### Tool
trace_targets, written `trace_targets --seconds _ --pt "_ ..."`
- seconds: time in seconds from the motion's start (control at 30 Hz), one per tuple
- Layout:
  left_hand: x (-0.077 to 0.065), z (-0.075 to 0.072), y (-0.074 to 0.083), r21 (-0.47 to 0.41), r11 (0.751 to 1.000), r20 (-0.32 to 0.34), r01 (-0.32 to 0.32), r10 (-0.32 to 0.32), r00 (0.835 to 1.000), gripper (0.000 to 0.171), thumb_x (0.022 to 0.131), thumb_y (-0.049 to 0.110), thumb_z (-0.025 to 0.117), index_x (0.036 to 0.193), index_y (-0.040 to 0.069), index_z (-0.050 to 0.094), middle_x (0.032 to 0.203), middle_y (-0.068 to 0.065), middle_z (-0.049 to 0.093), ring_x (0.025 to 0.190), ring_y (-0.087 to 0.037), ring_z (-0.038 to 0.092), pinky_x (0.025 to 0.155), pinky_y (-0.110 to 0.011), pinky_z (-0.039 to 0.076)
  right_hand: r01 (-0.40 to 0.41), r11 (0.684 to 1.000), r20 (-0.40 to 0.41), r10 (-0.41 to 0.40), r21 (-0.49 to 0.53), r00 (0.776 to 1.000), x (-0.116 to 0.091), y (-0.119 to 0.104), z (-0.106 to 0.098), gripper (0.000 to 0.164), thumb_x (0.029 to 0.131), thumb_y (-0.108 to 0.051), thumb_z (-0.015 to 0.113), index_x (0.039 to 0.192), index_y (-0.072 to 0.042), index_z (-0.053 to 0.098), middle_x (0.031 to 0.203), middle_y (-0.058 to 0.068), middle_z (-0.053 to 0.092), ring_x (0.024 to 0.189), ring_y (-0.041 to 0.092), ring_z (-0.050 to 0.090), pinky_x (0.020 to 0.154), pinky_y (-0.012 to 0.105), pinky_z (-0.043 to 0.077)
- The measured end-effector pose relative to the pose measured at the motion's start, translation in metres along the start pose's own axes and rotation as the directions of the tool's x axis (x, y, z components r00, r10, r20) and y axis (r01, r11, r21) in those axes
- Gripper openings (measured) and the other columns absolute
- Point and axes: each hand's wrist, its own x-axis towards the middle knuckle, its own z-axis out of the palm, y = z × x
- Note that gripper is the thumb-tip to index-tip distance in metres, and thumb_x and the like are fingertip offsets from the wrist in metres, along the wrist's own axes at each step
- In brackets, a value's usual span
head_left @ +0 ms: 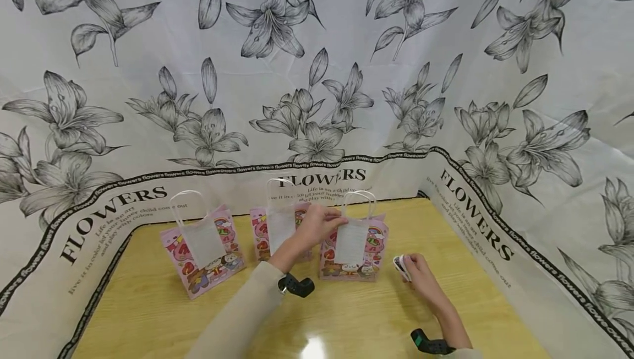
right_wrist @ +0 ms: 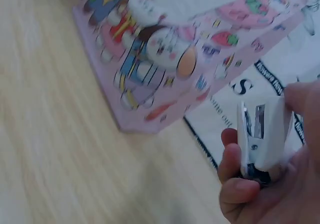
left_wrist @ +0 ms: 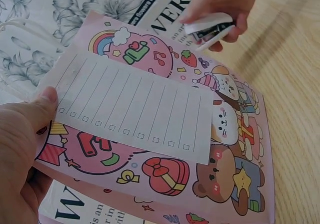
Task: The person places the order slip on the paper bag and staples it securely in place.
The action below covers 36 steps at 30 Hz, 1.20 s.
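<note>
At the top edge of the right-hand pink gift bag (head_left: 376,257), my left hand (head_left: 317,224) pinches a lined checklist sheet (left_wrist: 130,108) against the bag's front. Its thumb lies on the paper, and the other fingers are behind the bag. Cartoon animals and a rainbow decorate the bag, which has white handles (head_left: 372,200). My right hand (head_left: 423,279) holds a small white stapler (right_wrist: 274,134) to the right of this bag, apart from it. Thumb and fingers wrap around the stapler, and its jaws stand apart.
Two similar gift bags stand to the left, one at the far left (head_left: 230,238) and one in the middle (head_left: 260,229) partly behind my left arm. Each has a white sheet on its front. A flower-printed cloth (head_left: 317,100) rises behind the wooden table (head_left: 148,315).
</note>
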Motion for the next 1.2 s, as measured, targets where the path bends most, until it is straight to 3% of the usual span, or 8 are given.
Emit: trace_targets --seconds 0.17,0.37,0.47,0.7,0.9,0.97,1.13,1.2 --pt "0.001 -0.002 0.001 -0.019 1.000 -0.002 0.019 -0.019 1.000 0.019 0.092 0.022 0.069 0.100 0.007 0.076 0.092 -0.001 0.073 0.075 -0.004 0.067 0.060 -0.020 0.052 0.024 0.981 -0.083 -0.008 0.193 0.996 -0.001 -0.023 0.000 0.040 0.096 -0.018 0.064 0.123 0.007 0.046 0.098 0.008 0.055 0.074 0.013 0.050 0.061 0.025 0.044" --pt "-0.001 0.001 -0.003 -0.020 1.000 -0.005 0.016 -0.016 1.000 0.019 0.092 0.023 0.068 0.099 0.008 0.077 0.091 -0.001 0.073 0.070 -0.001 0.065 0.056 -0.021 0.051 0.045 0.879 -0.055 -0.021 0.475 0.998 -0.010 -0.047 0.009 0.042 0.085 0.006 0.070 0.119 0.005 0.046 0.110 0.013 0.047 0.081 0.016 0.056 0.060 0.022 0.050" --pt "-0.002 0.001 -0.003 -0.025 1.000 -0.017 0.016 -0.017 1.000 0.018 0.092 0.022 0.069 0.098 0.008 0.077 0.090 0.000 0.073 0.070 -0.001 0.065 0.056 -0.020 0.051 0.076 0.853 -0.014 -0.081 0.517 0.997 -0.014 -0.060 0.015 0.047 0.082 0.013 0.068 0.117 0.008 0.038 0.113 0.016 0.044 0.085 0.018 0.056 0.063 0.023 0.051" --pt "-0.002 0.001 -0.004 -0.004 1.000 -0.020 -0.013 0.013 1.000 0.017 0.092 0.023 0.068 0.098 0.009 0.077 0.089 0.002 0.073 0.067 -0.001 0.065 0.052 -0.020 0.048 0.141 0.845 0.032 -0.183 0.516 0.983 -0.019 -0.081 0.023 0.043 0.079 0.016 0.068 0.108 0.007 0.037 0.110 0.016 0.046 0.080 0.017 0.054 0.059 0.022 0.050" --pt "-0.003 0.004 -0.005 0.007 0.999 -0.039 -0.036 0.036 0.999 0.017 0.092 0.023 0.068 0.097 0.010 0.078 0.088 0.001 0.073 0.066 -0.001 0.064 0.055 -0.020 0.050 0.160 0.750 0.140 -0.320 0.642 0.937 -0.022 -0.090 0.029 0.040 0.081 0.020 0.064 0.109 0.000 0.043 0.116 0.025 0.046 0.094 0.026 0.065 0.070 0.026 0.055" --pt "-0.003 0.004 -0.006 0.013 0.999 -0.043 -0.043 0.043 0.998 0.017 0.092 0.024 0.068 0.096 0.010 0.078 0.088 0.001 0.073 0.066 -0.001 0.064 0.056 -0.019 0.050 0.157 0.757 0.150 -0.320 0.635 0.936 -0.022 -0.095 0.035 0.042 0.082 0.020 0.063 0.112 0.002 0.039 0.118 0.027 0.043 0.096 0.028 0.066 0.073 0.027 0.055" --pt "-0.003 0.005 -0.008 0.009 0.999 -0.043 -0.033 0.033 0.999 0.018 0.092 0.024 0.068 0.097 0.010 0.078 0.089 0.002 0.073 0.068 0.001 0.064 0.058 -0.019 0.051 0.177 0.861 0.115 -0.261 0.477 0.958 -0.025 -0.112 0.045 0.054 0.086 0.012 0.065 0.123 0.008 0.027 0.127 0.026 0.036 0.096 0.024 0.064 0.076 0.029 0.054" --pt "-0.002 0.005 -0.009 0.004 0.999 -0.043 -0.032 0.032 0.999 0.018 0.092 0.025 0.068 0.097 0.010 0.077 0.089 0.003 0.073 0.069 0.002 0.064 0.059 -0.018 0.052 0.216 0.879 0.086 -0.277 0.426 0.957 -0.024 -0.117 0.048 0.057 0.086 0.009 0.067 0.127 0.010 0.027 0.128 0.027 0.038 0.097 0.022 0.062 0.077 0.030 0.054"
